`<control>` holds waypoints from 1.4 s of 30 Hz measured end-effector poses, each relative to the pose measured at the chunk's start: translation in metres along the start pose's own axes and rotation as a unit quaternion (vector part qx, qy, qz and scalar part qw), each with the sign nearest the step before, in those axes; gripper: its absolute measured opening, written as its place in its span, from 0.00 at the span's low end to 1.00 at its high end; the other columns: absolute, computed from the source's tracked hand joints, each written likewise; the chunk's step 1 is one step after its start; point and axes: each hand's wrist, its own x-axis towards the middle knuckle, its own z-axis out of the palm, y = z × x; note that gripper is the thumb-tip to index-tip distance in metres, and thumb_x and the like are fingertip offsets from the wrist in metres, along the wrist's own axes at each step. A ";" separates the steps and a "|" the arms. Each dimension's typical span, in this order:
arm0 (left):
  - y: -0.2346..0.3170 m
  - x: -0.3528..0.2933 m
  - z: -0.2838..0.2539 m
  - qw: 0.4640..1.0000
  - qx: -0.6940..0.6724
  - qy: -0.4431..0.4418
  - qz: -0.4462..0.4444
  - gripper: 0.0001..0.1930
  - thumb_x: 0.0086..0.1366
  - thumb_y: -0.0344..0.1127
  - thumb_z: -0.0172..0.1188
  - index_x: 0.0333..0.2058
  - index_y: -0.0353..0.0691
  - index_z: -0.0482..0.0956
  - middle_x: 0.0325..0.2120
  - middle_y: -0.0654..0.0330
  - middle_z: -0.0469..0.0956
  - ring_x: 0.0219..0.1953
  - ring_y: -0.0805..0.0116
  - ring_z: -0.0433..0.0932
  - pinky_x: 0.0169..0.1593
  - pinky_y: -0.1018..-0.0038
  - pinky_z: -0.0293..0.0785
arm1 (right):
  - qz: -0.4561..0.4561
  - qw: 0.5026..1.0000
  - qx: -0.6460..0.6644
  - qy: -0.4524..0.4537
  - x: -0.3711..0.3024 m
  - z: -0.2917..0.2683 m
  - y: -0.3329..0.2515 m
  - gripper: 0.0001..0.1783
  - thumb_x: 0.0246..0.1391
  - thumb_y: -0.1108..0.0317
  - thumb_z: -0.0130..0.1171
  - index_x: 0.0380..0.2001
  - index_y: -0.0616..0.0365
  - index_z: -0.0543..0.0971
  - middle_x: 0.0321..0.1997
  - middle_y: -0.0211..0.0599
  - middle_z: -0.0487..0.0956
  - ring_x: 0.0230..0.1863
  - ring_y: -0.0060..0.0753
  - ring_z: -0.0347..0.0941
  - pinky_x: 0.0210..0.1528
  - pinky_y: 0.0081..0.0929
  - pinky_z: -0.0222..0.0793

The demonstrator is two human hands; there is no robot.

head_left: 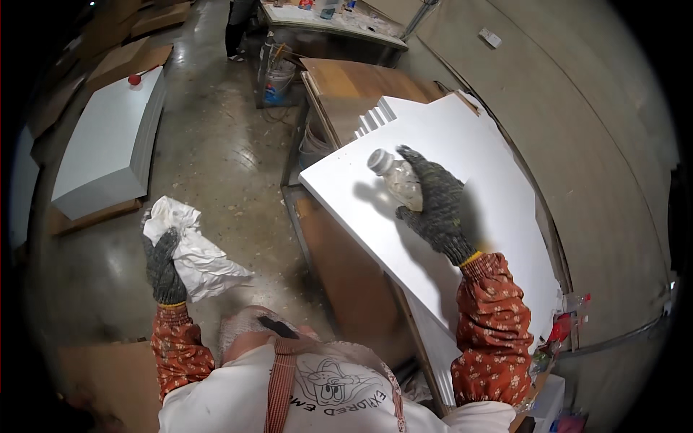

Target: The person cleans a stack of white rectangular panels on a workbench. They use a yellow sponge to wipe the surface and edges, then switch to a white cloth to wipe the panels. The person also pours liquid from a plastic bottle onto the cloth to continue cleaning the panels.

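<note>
My right hand [442, 206], in a dark grey knit glove, is wrapped round a small clear plastic bottle [401, 182] with a whitish cap. The bottle is tilted, its cap toward the upper left, above a large white panel [354, 180]. Its shadow falls on the panel's surface. Away to the left, over the floor, my left hand [164, 263] wears the same kind of glove. A crumpled white cloth [193, 249] is gripped in it and hangs down to the right. Part of the left fingers is hidden behind the cloth.
More white panels [379, 115] lie stacked by the wall. Another white stack [108, 141] sits on the floor at left, a small red object [135, 79] on it. A cluttered workbench [336, 32] stands at the back, a bucket [280, 76] beneath it. A person [237, 32] stands nearby.
</note>
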 end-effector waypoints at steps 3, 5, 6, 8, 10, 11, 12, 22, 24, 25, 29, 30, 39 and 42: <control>-0.010 0.001 -0.018 0.998 0.058 0.008 0.001 0.27 0.59 0.30 0.54 0.57 0.33 0.61 0.54 0.56 0.65 0.56 0.66 0.63 0.60 0.72 0.58 | -0.027 0.994 -0.097 -0.046 0.008 0.002 0.000 0.37 0.46 0.62 0.60 0.61 0.38 0.60 0.44 0.38 0.75 0.43 0.41 0.73 0.46 0.39 0.69; -0.016 0.004 -0.028 0.996 0.091 0.012 -0.010 0.27 0.58 0.30 0.56 0.57 0.33 0.62 0.53 0.56 0.66 0.55 0.67 0.65 0.59 0.72 0.59 | -0.062 0.988 -0.140 -0.021 0.012 0.008 0.001 0.33 0.49 0.63 0.56 0.60 0.37 0.62 0.43 0.38 0.75 0.43 0.40 0.73 0.45 0.38 0.69; -0.017 0.004 -0.028 0.996 0.086 0.011 -0.015 0.26 0.58 0.31 0.55 0.56 0.32 0.63 0.52 0.56 0.67 0.54 0.67 0.66 0.59 0.72 0.60 | -0.081 0.984 -0.162 -0.008 0.014 0.011 0.000 0.31 0.51 0.63 0.54 0.60 0.36 0.63 0.43 0.38 0.75 0.42 0.40 0.73 0.45 0.38 0.68; -0.013 0.003 -0.029 0.997 0.079 0.012 -0.024 0.23 0.60 0.32 0.55 0.54 0.31 0.66 0.51 0.57 0.69 0.52 0.67 0.67 0.58 0.72 0.60 | -0.097 0.980 -0.174 -0.020 0.020 0.015 -0.005 0.29 0.52 0.62 0.53 0.60 0.36 0.64 0.44 0.38 0.74 0.43 0.39 0.72 0.45 0.37 0.68; -0.008 0.002 -0.032 0.994 0.105 0.008 -0.015 0.24 0.59 0.32 0.55 0.54 0.31 0.66 0.51 0.57 0.69 0.52 0.67 0.68 0.58 0.72 0.61 | -0.120 0.975 -0.183 -0.028 0.028 0.019 -0.011 0.28 0.54 0.62 0.51 0.59 0.35 0.64 0.45 0.38 0.74 0.43 0.38 0.71 0.45 0.36 0.67; -0.005 0.003 -0.032 0.993 0.116 0.004 -0.010 0.25 0.58 0.32 0.55 0.54 0.31 0.66 0.51 0.57 0.70 0.51 0.67 0.68 0.57 0.72 0.62 | -0.122 0.973 -0.196 -0.026 0.031 0.021 -0.011 0.26 0.55 0.61 0.49 0.58 0.36 0.65 0.46 0.38 0.74 0.43 0.38 0.71 0.46 0.36 0.67; -0.005 0.006 -0.020 0.995 0.097 -0.028 -0.014 0.25 0.58 0.32 0.56 0.55 0.32 0.66 0.51 0.57 0.70 0.51 0.67 0.68 0.57 0.72 0.62 | -0.068 0.975 -0.211 -0.027 0.022 0.024 0.004 0.24 0.55 0.61 0.49 0.57 0.36 0.66 0.45 0.37 0.74 0.43 0.37 0.71 0.46 0.36 0.67; 0.042 0.014 0.031 0.978 0.086 -0.185 0.049 0.30 0.53 0.33 0.58 0.55 0.32 0.66 0.51 0.55 0.70 0.52 0.65 0.68 0.58 0.71 0.60 | -0.079 0.969 -0.227 0.065 -0.026 0.028 -0.009 0.23 0.55 0.53 0.51 0.55 0.33 0.68 0.40 0.35 0.75 0.39 0.37 0.73 0.40 0.35 0.70; 0.046 0.027 0.020 0.967 0.154 -0.174 0.104 0.31 0.51 0.34 0.59 0.55 0.32 0.65 0.51 0.54 0.70 0.52 0.63 0.67 0.58 0.71 0.60 | -0.043 0.982 -0.182 0.025 -0.009 0.031 -0.017 0.27 0.54 0.44 0.49 0.56 0.34 0.68 0.42 0.38 0.76 0.42 0.40 0.73 0.42 0.36 0.70; 0.045 0.037 0.019 0.958 0.194 -0.165 0.131 0.31 0.51 0.34 0.59 0.55 0.32 0.65 0.51 0.54 0.70 0.52 0.63 0.67 0.57 0.71 0.60 | -0.017 0.986 -0.164 0.000 -0.003 0.025 -0.018 0.29 0.53 0.39 0.48 0.57 0.35 0.68 0.43 0.40 0.76 0.44 0.41 0.73 0.44 0.37 0.71; 0.073 0.066 0.113 0.929 0.182 -0.289 0.144 0.29 0.50 0.30 0.60 0.54 0.34 0.66 0.50 0.56 0.70 0.51 0.64 0.67 0.56 0.72 0.62 | 0.152 0.983 -0.035 -0.101 -0.001 -0.006 0.002 0.39 0.43 0.59 0.65 0.61 0.39 0.63 0.48 0.45 0.76 0.39 0.40 0.76 0.41 0.37 0.75; 0.078 0.072 0.124 0.918 0.167 -0.307 0.189 0.29 0.50 0.27 0.60 0.53 0.35 0.67 0.50 0.56 0.70 0.51 0.64 0.67 0.56 0.72 0.62 | 0.126 0.988 0.059 -0.067 0.006 0.006 0.011 0.40 0.42 0.61 0.66 0.61 0.42 0.63 0.49 0.45 0.75 0.40 0.38 0.76 0.43 0.36 0.75; 0.018 0.058 0.276 0.716 -0.256 -0.540 0.361 0.16 0.58 0.29 0.56 0.46 0.36 0.73 0.48 0.51 0.73 0.46 0.66 0.76 0.44 0.76 0.78 | 0.086 0.849 0.346 0.389 -0.053 0.035 0.082 0.48 0.33 0.60 0.75 0.58 0.54 0.60 0.50 0.42 0.72 0.52 0.39 0.69 0.55 0.33 0.70; 0.055 0.090 0.237 0.472 0.140 -0.674 0.550 0.17 0.58 0.38 0.56 0.46 0.40 0.76 0.51 0.50 0.72 0.55 0.59 0.70 0.53 0.62 0.68 | 0.101 0.797 0.428 0.414 -0.090 0.036 0.097 0.47 0.33 0.69 0.74 0.58 0.55 0.60 0.54 0.43 0.68 0.55 0.39 0.67 0.54 0.36 0.72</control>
